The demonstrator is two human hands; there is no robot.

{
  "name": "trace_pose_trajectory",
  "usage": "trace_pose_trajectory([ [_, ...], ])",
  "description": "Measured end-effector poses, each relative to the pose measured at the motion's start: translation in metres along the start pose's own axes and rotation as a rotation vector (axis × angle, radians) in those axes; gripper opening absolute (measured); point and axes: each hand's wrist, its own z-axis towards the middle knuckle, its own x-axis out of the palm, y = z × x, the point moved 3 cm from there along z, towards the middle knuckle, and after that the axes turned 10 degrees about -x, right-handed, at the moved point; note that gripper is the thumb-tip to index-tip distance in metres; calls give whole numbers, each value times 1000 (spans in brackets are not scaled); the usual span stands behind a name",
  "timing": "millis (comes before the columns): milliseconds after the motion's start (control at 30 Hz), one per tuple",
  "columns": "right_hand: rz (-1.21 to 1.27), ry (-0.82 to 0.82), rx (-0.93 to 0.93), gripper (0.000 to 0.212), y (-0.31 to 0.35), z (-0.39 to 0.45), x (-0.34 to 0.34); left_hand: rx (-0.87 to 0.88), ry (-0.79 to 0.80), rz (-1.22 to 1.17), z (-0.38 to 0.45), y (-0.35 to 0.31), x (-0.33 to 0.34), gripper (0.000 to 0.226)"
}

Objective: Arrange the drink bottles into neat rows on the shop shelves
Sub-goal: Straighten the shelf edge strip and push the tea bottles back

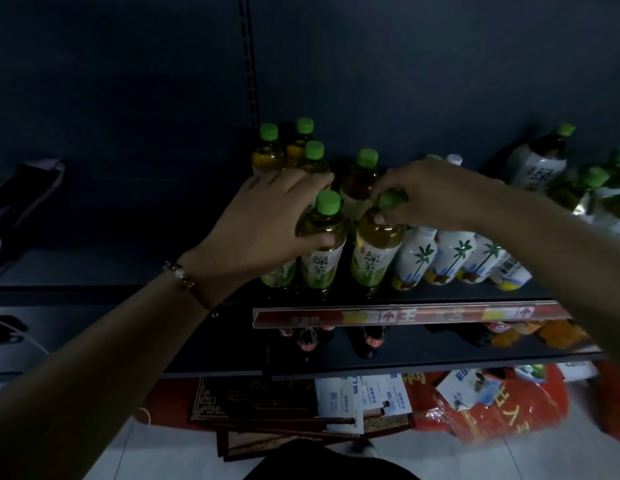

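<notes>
Nearest, low in view: dark patterned mats [267, 410] and red packaged goods [502, 407] on pale floor tiles [156, 455], under the bottom shelf. One level up, dim: dark-drink bottles [370, 341] and orange ones [543, 332] behind a red price strip [405, 315].

Left forearm, beaded bracelet [185, 277] at wrist, reaching onto the shelf [128, 268]. Left hand [263, 220] wrapped round the shoulder of a front green-tea bottle [320, 251]: thumb on the near side, fingers curled behind; green cap clear of the palm. Bottle upright at shelf front.

Right hand [429, 199] from the right, fingertips pinching the cap and neck of the second green-tea bottle [372, 251], just beside the first, leaning slightly left. Grip narrow, fingers bunched.

Right of these, touching in a row: white palm-tree bottles [450, 258], tilted.

Behind: four more green-capped bottles [291, 150], loosely grouped, not aligned. Far right: further green-tea bottles [540, 161] leaning, some toppled. Left portion of shelf dark; objects there [21, 195] unidentifiable.
</notes>
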Motion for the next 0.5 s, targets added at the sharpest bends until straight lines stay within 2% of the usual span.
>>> trace_pose_trajectory([
  [167,248,-139,-93,35,-8,0,9,37,65,53,10,-2,11,80],
  [333,284,-221,-126,35,-12,2,18,39,103,56,9,-4,6,78],
  [433,325,-174,-135,33,-12,1,14,-73,207,-143,11,-6,-10,63],
  [500,361,-164,-126,32,-10,1,2,-186,212,-280,27,-3,-26,52],
])
